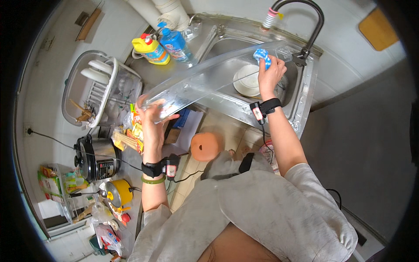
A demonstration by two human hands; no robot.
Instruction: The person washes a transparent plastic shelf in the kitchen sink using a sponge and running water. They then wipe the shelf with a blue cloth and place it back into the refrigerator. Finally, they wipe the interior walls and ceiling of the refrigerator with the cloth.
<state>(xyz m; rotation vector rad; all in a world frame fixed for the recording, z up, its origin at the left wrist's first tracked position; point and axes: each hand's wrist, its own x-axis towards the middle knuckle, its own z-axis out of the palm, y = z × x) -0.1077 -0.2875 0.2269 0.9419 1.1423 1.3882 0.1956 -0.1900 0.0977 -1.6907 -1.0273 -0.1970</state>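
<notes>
A long clear plastic container or lid [196, 80] is held at a slant over the metal sink [226, 46] and its edge. Around its lower left end, my left hand [152, 113] has its fingers spread on the plastic and grips it. My right hand [271, 73] pinches a blue and white sponge or cloth [262, 56] near the container's upper right end. Below, partly seen through the plastic, a white bowl [247, 80] sits in the basin. A dark curved faucet [319, 29] rises at the basin's right back corner.
Yellow [152, 50] and blue [175, 44] detergent bottles stand left of the sink. A dish rack [104, 88] with plates, food packets [136, 127], an electric pressure cooker [101, 159] and a yellow pot [121, 193] line the left counter. An orange bin or stool [205, 146] is on the floor.
</notes>
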